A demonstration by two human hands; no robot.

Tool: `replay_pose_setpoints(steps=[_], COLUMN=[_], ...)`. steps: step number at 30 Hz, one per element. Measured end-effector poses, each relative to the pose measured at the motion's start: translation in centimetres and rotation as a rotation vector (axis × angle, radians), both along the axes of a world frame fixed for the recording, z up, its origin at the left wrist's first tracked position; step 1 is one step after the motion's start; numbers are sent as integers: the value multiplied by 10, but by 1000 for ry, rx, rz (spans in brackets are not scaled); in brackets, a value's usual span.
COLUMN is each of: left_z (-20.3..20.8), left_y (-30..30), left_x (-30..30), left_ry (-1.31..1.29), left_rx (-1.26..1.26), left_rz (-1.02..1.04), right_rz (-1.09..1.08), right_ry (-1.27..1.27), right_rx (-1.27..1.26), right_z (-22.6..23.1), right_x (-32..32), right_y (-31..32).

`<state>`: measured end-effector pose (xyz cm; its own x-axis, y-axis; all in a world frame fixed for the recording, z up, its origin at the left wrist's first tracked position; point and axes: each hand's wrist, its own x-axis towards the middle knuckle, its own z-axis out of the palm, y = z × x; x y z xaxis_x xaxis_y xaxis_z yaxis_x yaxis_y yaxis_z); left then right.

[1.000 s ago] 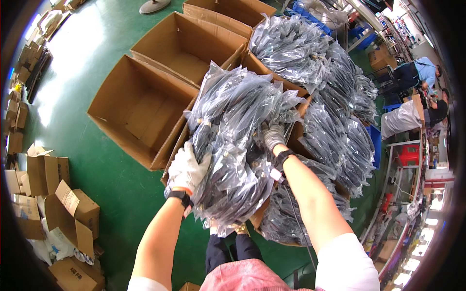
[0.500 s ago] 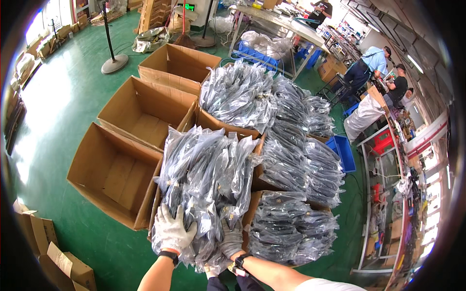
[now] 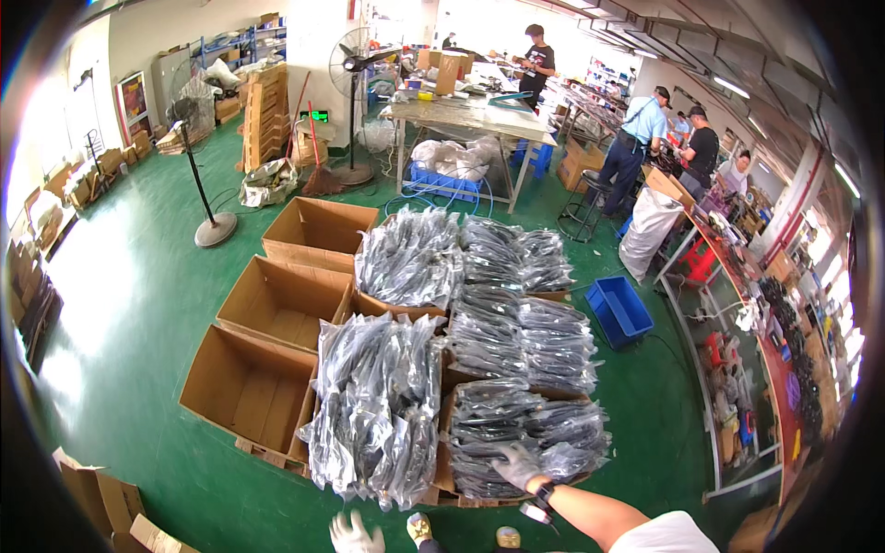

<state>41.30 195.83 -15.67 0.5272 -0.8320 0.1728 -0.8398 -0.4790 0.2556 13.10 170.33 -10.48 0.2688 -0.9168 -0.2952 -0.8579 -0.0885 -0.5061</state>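
My left hand [image 3: 356, 535], in a pale work glove, hangs low in front of the near bags with its fingers spread and nothing in it. My right hand [image 3: 518, 466], gloved too, has its fingers stretched out over the clear-bagged dark items [image 3: 479, 431] in the near right carton, close to or touching them. What is inside these bags cannot be made out. To their left, more long bagged items [image 3: 373, 415] are heaped above a carton's rim. Behind are further bagged stacks [image 3: 410, 258] in cartons.
Three open cardboard cartons [image 3: 249, 392] line the left side. A blue bin [image 3: 619, 311] stands on the green floor to the right, near a long workbench [image 3: 737, 286]. A table [image 3: 470, 115], pedestal fans [image 3: 215, 229] and several people are farther off. Flattened cardboard [image 3: 97, 488] lies near left.
The view has tilted up and shows more of the room. My left hand has come off the bagged heap; my right hand has moved from that heap to the carton on the right.
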Motion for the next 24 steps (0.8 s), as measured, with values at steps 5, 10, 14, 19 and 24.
replay_pose_setpoints(steps=[5, 10, 14, 19, 24], left_z=[-11, -13, 23, 39, 63], left_y=[-26, 25, 4, -97, -174], left_x=[44, -69, -207, -361, -571], left_ry=[-2, 228, 506, 648, 602], left_rx=[314, 784, 780, 736, 764], left_rz=[-156, -159, -37, -233, -948], right_rz=[110, 229, 568, 49, -697], right_ry=[445, 424, 174, -96, -459], right_rx=[555, 647, 378, 498, 524], right_z=[-67, -112, -104, -117, -145], right_x=[-225, -386, -600, -656, -678], right_y=[91, 186, 191, 202, 262])
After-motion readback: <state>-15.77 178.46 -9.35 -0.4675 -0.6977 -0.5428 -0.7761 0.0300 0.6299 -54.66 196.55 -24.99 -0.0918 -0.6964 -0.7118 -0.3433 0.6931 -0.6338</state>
